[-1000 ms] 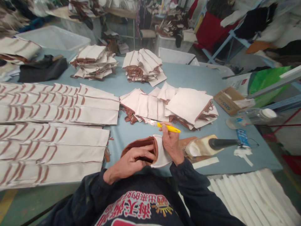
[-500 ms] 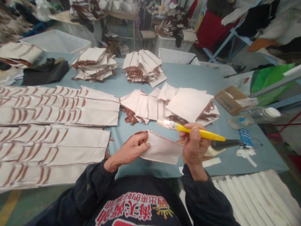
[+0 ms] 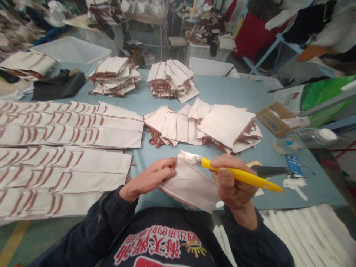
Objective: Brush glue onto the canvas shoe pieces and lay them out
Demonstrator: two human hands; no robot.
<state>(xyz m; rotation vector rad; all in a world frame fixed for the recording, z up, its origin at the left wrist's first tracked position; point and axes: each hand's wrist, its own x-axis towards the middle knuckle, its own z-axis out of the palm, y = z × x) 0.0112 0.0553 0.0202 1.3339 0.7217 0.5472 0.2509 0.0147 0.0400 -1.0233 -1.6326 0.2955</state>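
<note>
The yellow brush (image 3: 246, 178), clamped in the fingers of the right hand (image 3: 237, 189), has come to the top left corner of the white piece (image 3: 191, 181). The fingers of the left hand (image 3: 147, 178) pinch that end, maybe to keep it still, over the blue bench (image 3: 230, 89), where white rows (image 3: 94, 163) and piles (image 3: 225, 124) lie; tubs (image 3: 72, 48) stand behind.

海天酱油 on garment (image 3: 164, 239), SBS on carton (image 3: 271, 124)

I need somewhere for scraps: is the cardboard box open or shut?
Open: the cardboard box has no closed lid over its top, and white material shows at the opening.
</note>
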